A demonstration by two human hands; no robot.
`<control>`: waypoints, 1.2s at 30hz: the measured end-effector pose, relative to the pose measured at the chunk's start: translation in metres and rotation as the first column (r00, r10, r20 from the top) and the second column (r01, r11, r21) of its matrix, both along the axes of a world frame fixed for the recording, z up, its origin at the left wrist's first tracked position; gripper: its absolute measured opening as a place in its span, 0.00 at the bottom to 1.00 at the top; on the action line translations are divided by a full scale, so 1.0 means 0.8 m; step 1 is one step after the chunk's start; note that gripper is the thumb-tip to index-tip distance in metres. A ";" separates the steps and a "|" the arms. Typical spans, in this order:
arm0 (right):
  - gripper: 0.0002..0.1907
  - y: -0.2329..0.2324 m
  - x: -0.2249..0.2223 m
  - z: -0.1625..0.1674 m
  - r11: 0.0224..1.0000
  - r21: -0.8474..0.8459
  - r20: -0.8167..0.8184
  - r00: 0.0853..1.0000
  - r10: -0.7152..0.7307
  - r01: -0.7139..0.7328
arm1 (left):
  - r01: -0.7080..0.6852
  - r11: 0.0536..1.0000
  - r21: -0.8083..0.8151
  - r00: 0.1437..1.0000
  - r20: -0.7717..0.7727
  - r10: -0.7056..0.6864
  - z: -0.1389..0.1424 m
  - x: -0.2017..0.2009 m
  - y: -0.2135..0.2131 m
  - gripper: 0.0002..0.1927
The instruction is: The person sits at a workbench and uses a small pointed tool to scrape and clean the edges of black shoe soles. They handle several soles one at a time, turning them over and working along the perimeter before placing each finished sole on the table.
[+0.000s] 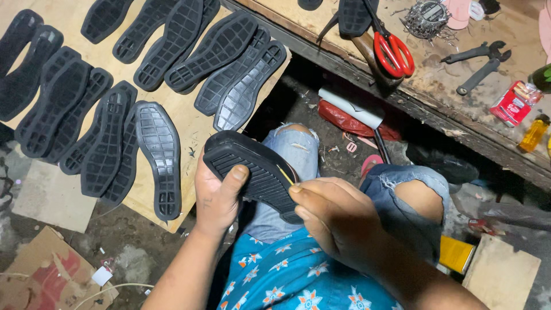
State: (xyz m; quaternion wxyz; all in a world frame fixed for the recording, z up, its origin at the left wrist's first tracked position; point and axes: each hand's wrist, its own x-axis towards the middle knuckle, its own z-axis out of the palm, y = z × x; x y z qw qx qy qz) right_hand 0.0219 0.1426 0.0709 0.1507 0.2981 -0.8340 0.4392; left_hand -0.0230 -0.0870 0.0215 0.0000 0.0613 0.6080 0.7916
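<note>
Across the upper left of the frame, black soles are lying tread-up in overlapping rows on a board that is resting on the floor. Below them, at the lower left, torn cardboard and a white cord are lying on the ground.

At the centre, the left hand is grasping one sole from below, its grip clenched on the near edge with the thumb pressing on the tread. The sole is hovering over the person's lap, just above the torn jeans, tilted so the tread is facing up. The right hand is meeting the sole's right end, its fingers curling tight against the rim; a thin yellow strip is showing at that edge, but I cannot tell whether the fingers are pinching it.

Along the upper right, a wooden surface is carrying red-handled scissors, a bundle of wire, grey pliers, a red packet and a small yellow bottle.
</note>
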 end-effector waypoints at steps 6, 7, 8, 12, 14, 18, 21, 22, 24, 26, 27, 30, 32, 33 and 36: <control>0.17 -0.007 -0.011 0.005 1.000 -0.001 0.057 0.998 0.007 -0.007 | -0.003 1.000 0.008 1.000 -0.022 0.003 -0.002 0.000 0.003 0.24; 0.16 -0.007 -0.011 0.005 1.000 -0.009 0.049 0.999 0.008 -0.008 | -0.005 1.000 0.000 1.000 -0.025 0.005 -0.002 0.001 0.004 0.24; 0.16 -0.007 -0.011 0.005 1.000 0.008 0.054 0.999 0.002 -0.002 | -0.006 1.000 -0.006 1.000 -0.023 0.006 -0.002 0.001 0.004 0.24; 0.17 -0.008 -0.009 -0.002 0.996 0.085 0.081 0.996 -0.029 0.022 | -0.043 0.998 -0.038 0.999 -0.020 0.043 -0.008 -0.001 0.000 0.23; 0.18 -0.009 -0.008 -0.008 0.993 0.119 0.088 0.996 -0.033 0.022 | -0.074 0.996 -0.039 0.997 -0.022 0.073 -0.015 -0.004 -0.002 0.23; 0.20 -0.009 -0.006 -0.022 0.993 0.116 0.027 1.000 -0.006 0.003 | -0.116 0.993 -0.024 0.993 -0.011 0.116 -0.027 -0.009 -0.008 0.23; 0.21 -0.006 -0.002 -0.031 0.995 0.091 -0.002 1.000 -0.026 0.026 | -0.128 0.992 -0.012 0.992 -0.001 0.128 -0.031 -0.009 -0.008 0.23; 0.22 -0.006 -0.001 -0.033 0.996 0.084 -0.002 0.999 -0.039 0.039 | -0.131 0.991 -0.007 0.991 0.001 0.131 -0.032 -0.010 -0.007 0.23; 0.22 -0.003 -0.003 -0.037 0.997 0.066 0.031 0.999 -0.042 0.039 | -0.133 0.991 -0.013 0.991 -0.001 0.133 -0.034 -0.011 -0.004 0.23; 0.22 -0.001 -0.006 -0.040 0.999 0.040 0.044 0.999 -0.031 0.030 | -0.136 0.991 -0.014 0.991 0.007 0.136 -0.035 -0.011 0.000 0.23; 0.21 -0.003 -0.007 -0.041 1.000 0.024 0.038 0.999 -0.021 0.020 | -0.136 0.991 -0.010 0.991 0.014 0.136 -0.034 -0.011 -0.002 0.23; 0.21 -0.005 -0.007 -0.043 0.999 0.035 0.041 0.999 -0.027 0.026 | -0.134 0.991 0.026 0.991 0.021 0.133 -0.033 -0.012 -0.005 0.23; 0.21 -0.003 -0.004 -0.045 0.998 0.059 0.049 0.999 -0.019 0.016 | -0.139 0.990 0.030 0.990 0.017 0.139 -0.034 -0.013 -0.006 0.22; 0.22 0.000 -0.002 -0.047 0.997 0.071 0.051 0.999 -0.003 0.000 | -0.145 0.989 0.019 0.989 0.011 0.144 -0.034 -0.015 -0.007 0.22; 0.22 0.007 0.004 -0.054 0.996 0.091 0.016 1.000 0.013 -0.014 | -0.133 0.984 0.120 0.991 0.031 0.130 -0.036 -0.020 -0.005 0.21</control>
